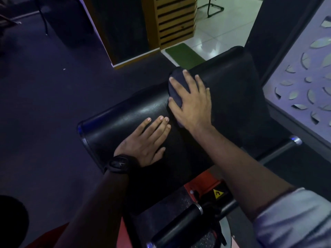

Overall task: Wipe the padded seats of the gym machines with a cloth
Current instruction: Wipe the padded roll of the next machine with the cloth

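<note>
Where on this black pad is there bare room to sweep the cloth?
Bare padded seat lies right of the cloth, toward the perforated panel, and at the left end beyond the left hand. The middle is crowded: the right hand, on the cloth, nearly meets it.

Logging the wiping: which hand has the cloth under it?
The right hand, flat on the dark cloth; the left hand, wearing the watch, rests directly on the padded seat.
</note>
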The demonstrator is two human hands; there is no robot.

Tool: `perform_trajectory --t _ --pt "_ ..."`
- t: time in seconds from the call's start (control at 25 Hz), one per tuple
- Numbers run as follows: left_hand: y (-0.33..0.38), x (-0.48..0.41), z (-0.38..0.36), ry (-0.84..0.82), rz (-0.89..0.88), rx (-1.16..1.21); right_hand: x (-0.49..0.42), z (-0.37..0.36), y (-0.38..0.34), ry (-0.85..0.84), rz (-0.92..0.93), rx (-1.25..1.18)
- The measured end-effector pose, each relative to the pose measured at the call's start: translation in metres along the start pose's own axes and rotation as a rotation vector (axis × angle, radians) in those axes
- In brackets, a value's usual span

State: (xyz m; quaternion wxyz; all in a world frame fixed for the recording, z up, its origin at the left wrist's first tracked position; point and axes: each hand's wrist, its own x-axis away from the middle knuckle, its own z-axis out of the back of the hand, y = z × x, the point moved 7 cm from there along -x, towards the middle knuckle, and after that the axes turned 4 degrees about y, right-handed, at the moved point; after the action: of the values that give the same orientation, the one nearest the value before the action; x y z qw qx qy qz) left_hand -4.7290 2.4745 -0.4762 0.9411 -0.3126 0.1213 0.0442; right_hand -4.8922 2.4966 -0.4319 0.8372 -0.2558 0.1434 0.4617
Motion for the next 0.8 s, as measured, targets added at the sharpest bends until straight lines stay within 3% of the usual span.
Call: perform_trajectory --t 0.08,0.12,0.24,0.28,0.4,0.44,0.56,0.6,0.64,0.76,0.8 --pt "0.000 0.001 0.000 0.003 0.002 -0.003 0.005 -0.001 -0.003 0.074 -0.086 -0.034" --pt "0.000 0.002 0.000 0.006 0.004 -0.005 0.010 0.000 -0.008 0.111 -0.028 -0.032" --pt "0.000 0.001 0.001 0.012 0.001 -0.003 0.009 0.009 0.004 0.151 0.423 0.079" --pt "0.000 0.001 0.001 0.013 0.003 0.000 0.000 0.013 0.017 0.168 0.388 0.069" --pt "0.000 0.002 0.001 0.019 0.006 0.001 0.007 0.012 0.023 0.224 -0.167 -0.080" --pt "0.000 0.001 0.000 0.019 0.009 0.002 0.017 0.005 0.004 0.222 -0.150 -0.093" --pt "0.000 0.000 -0.001 0.027 -0.003 0.009 0.026 0.000 -0.024 0.143 0.535 0.015" --pt "0.000 0.000 -0.001 0.022 0.000 0.012 0.018 0.006 -0.013 0.135 0.639 0.040" --pt "0.000 0.001 -0.001 0.020 0.004 0.020 0.008 0.009 -0.003 0.157 0.592 0.037" --pt "0.000 0.002 0.000 0.040 0.003 0.017 0.013 0.007 0.008 0.238 -0.041 -0.100" --pt "-0.001 0.002 0.000 0.045 0.003 0.017 0.022 0.003 -0.007 0.269 -0.054 -0.122"
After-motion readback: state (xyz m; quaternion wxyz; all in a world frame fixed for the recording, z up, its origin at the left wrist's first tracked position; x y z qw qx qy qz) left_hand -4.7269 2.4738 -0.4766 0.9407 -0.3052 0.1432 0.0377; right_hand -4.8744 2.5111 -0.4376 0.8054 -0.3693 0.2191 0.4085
